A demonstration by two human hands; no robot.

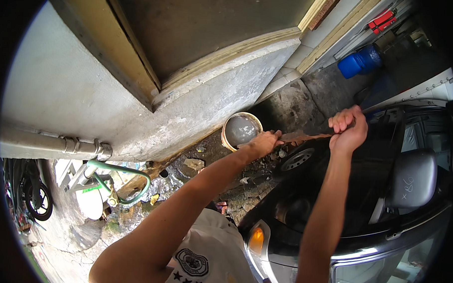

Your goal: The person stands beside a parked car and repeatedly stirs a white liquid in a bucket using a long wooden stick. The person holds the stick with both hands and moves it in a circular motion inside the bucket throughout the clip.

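Observation:
A brown, twisted cloth (309, 136) is stretched between my two hands. My left hand (264, 144) is closed on its left end, close to the rim of a bucket. My right hand (349, 130) grips the other end in a fist, in front of the black car's side. The round, light-coloured bucket (224, 137) stands on the ground by the wall and holds murky grey water (241, 130).
A black car (329, 195) with a side mirror (411, 178) fills the right. A whitewashed wall (187, 125) runs along the left. Green hose (140, 174) loops at lower left, near a motorcycle wheel (39, 202). Farther back lies a blue container (356, 62).

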